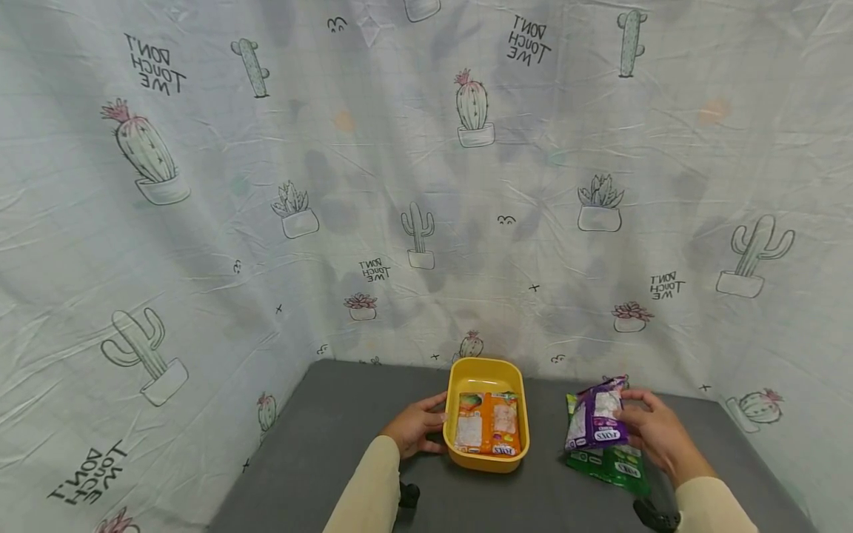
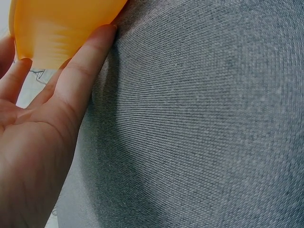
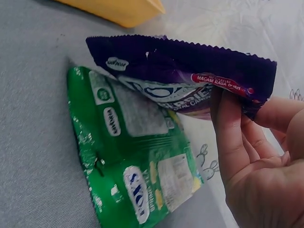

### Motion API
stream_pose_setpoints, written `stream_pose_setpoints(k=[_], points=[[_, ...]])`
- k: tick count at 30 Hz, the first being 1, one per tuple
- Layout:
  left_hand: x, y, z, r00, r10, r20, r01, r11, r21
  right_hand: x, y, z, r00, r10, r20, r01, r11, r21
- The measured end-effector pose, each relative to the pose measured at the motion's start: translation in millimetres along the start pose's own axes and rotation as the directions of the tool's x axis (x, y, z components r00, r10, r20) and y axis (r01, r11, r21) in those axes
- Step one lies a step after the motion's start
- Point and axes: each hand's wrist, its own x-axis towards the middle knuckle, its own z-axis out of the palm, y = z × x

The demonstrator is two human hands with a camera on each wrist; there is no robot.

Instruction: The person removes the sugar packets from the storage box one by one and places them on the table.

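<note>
A yellow plastic container point(image 1: 518, 370) stands on the table and holds an orange candy bag point(image 1: 489, 426). My left hand point(image 1: 420, 426) rests against its left side; in the left wrist view, extended fingers point(image 2: 85, 66) touch the outer wall. At the right, my right hand point(image 1: 656, 429) pinches a purple candy bag point(image 1: 595, 418) by its edge, between thumb and fingers, as the right wrist view shows. The purple bag is raised and tilted above a green candy bag point(image 3: 128, 156), covering part of it. The green bag lies on the table.
The grey table point(image 1: 373, 385) carries the container and the bags. A white curtain point(image 1: 400, 148) printed with cacti hangs behind and along both sides. Dark straps point(image 1: 656, 514) circle both wrists over cream sleeves point(image 1: 369, 485).
</note>
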Motion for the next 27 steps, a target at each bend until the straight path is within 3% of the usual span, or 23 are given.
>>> stream_pose_setpoints(k=[9, 27], points=[[-0.9, -0.4, -0.1, 1.000, 0.002, 0.003, -0.002, 1.000, 0.001, -1.4, 13.1, -9.5, 1.000, 0.017, -0.011, -0.016, 0.999, 0.044], [-4.4, 0.4, 1.3, 1.000, 0.008, 0.003, -0.008, 1.000, -0.009, -9.2, 36.6, -26.1, 0.990, 0.130, -0.062, -0.131, 0.991, -0.018]])
